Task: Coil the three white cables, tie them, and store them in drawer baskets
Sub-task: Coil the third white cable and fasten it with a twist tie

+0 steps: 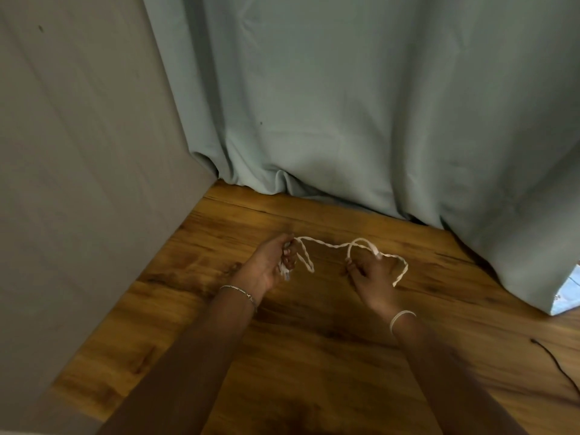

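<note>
Here, a grey panel stands left of the curtain. In front of the curtain's hem, over the wooden surface, the left hand has its fingers curled round a bunched end of the white cable. The cable runs rightward in loose loops, roughly along the hem, to the right hand, which pinches one loop between thumb and fingers. Farther right, below the curtain's right corner, a thin black wire lies on the wood.
</note>
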### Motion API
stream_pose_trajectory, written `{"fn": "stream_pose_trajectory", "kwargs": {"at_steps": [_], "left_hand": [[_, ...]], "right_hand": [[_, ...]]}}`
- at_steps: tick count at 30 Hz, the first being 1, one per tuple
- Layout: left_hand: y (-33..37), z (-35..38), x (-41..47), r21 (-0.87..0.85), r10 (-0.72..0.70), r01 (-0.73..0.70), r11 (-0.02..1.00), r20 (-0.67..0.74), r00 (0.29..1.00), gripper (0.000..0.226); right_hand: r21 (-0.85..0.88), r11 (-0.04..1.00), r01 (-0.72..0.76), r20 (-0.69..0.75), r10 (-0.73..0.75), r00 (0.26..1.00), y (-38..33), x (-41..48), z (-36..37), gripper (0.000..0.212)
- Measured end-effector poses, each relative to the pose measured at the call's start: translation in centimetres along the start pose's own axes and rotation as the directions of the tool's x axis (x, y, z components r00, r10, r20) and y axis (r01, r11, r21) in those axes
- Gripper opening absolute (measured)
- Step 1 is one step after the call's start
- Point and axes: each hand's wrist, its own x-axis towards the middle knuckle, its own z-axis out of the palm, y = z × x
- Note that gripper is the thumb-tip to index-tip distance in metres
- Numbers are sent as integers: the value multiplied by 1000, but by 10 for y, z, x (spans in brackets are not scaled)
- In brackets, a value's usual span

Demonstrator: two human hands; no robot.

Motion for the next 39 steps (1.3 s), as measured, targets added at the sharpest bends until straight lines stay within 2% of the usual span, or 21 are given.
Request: {"fn": "stream_pose_trajectory", "kwargs": {"at_steps": [2,4,5,7,10,14,16,18,20,21,22,23,24,25,27,29,31,33,35,37,39], "left_hand": [[2,2,-1,-23,-8,9,1000,34,999,33],[4,5,-1,-21,-3,5,1000,54,999,33],[5,6,-2,-19,2,0,1000,67,998,33],[8,9,-4,-25,11,-9,1000,102,995,34],[12,14,-6,-18,21,-19,1000,152,988,35],[14,24,-8,-7,12,-10,1000,222,975,35],[14,28,-9,-8,7,-5,1000,264,964,34],[15,32,-11,-22,-3,10,1000,303,953,35],[17,34,-13,-44,-16,32,999,328,945,35],[17,34,-15,-61,-22,45,997,339,940,34],[18,34,-16,-82,-24,56,995,347,938,32],[18,34,-17,-106,-27,68,992,349,937,32],[19,33,-17,-130,-33,83,988,345,938,31],[21,32,-17,-158,-43,102,982,339,940,32],[26,32,-18,-204,-62,136,970,333,941,31],[30,34,-18,-208,-71,146,967,331,941,31],[32,35,-19,-190,-86,158,969,341,936,31],[32,35,-22,-169,-104,173,970,353,930,30],[31,35,-24,-137,-119,179,974,363,924,30],[30,35,-25,-112,-134,186,976,364,921,31],[29,35,-26,-112,-147,199,973,362,921,31]], "right_hand": [[-282,958,-49,66,71,995,-1,-2,0,26],[-414,904,-109,-71,87,994,-6,-4,0,19],[-413,904,-108,-190,30,981,-9,-6,0,17],[-336,940,-63,-369,-70,927,-17,-7,-1,30],[-233,972,29,-417,-127,900,-29,-4,-2,46],[4,983,186,-320,-175,931,-46,1,14,36],[109,988,108,-255,-77,964,-48,8,23,33],[280,956,-87,-107,121,987,-48,16,26,38],[550,768,-327,147,296,944,-51,22,23,45],[654,649,-389,246,304,920,-50,24,20,45],[717,567,-404,286,289,914,-51,25,17,42],[744,542,-391,281,277,919,-51,26,15,37],[730,584,-355,236,272,933,-52,26,14,34],[675,673,-303,164,263,951,-52,25,13,31],[465,873,-145,3,162,987,-53,24,10,21],[184,982,35,-111,-15,994,-52,24,7,17],[-147,972,185,-148,-207,967,-47,28,3,16],[-393,880,265,-119,-335,935,-40,31,-1,24],[-475,837,273,-123,-370,921,-34,31,-5,41],[-440,867,234,-181,-341,923,-33,29,-9,57],[-442,854,275,-157,-376,913,-30,29,-10,67]]}}
